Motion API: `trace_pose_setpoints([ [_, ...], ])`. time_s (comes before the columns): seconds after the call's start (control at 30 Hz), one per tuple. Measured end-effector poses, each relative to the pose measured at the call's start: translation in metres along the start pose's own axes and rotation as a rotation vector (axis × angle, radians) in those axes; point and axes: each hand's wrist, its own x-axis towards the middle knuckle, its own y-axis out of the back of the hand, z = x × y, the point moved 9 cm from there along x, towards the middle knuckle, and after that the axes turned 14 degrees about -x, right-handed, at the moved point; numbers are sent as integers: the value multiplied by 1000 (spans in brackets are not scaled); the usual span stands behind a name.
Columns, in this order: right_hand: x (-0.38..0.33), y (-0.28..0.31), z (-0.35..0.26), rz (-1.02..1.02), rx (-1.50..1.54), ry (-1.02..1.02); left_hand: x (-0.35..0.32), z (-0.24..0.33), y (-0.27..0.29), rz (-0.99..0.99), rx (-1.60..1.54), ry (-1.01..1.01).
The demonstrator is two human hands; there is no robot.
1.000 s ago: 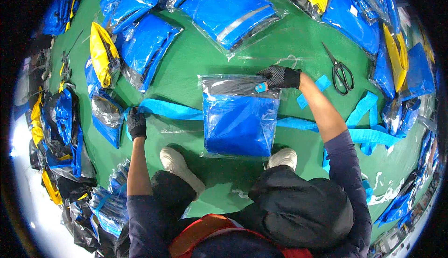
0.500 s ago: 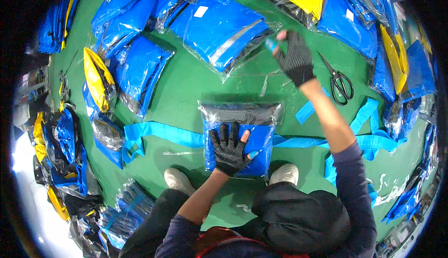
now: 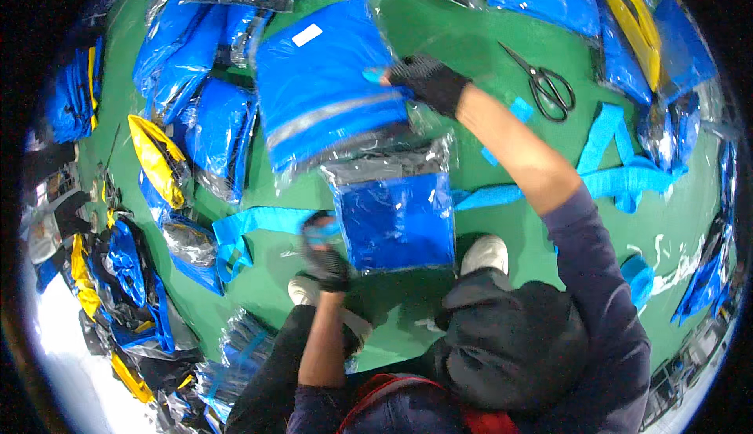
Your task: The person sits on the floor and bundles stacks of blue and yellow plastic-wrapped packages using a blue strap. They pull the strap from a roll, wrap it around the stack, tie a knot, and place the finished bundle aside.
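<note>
A person crouches on a green floor (image 3: 439, 34), seen from above their head. Directly in front of their white shoes lies a flat, square blue garment sealed in a clear plastic bag (image 3: 394, 218), glossy and crinkled, with a darker grey band along its far edge.

The left hand (image 3: 323, 255), in a black glove, sits at the near left corner of this bag, just beside it; the fingers are curled narrow around something light blue, and whether they also pinch the bag's edge cannot be told.

The right hand (image 3: 430, 82), also gloved in black with the forearm bare, reaches far forward. Its fingers are closed on the right edge of a second, larger bagged garment (image 3: 329, 93), bright blue with a pale grey stripe and a small white label. This larger bag is tilted and overlaps the far edge of the first bag.

Light blue fabric straps (image 3: 251, 226) run across the floor to the left and right of the near bag. Black-handled scissors (image 3: 541, 82) lie to the far right. More bagged blue and yellow garments (image 3: 161, 159) are heaped around the edges.
</note>
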Motion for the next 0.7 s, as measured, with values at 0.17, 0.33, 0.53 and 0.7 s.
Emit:
trace_pose_setpoints([
  [0.17, -159, -58, 23, 132, -240, 109, 37, 3, 8, -582, -323, 343],
  [0.33, -232, -92, 72, 410, -286, -45, -2, -22, -2, -844, 798, -466],
  [0.53, -224, -109, 96, 302, -478, -103, 12, -72, 14, -737, 1060, 221],
  [0.7, -207, -114, 107, 317, -570, -130, 0, -56, -28, -1338, 1610, 90],
])
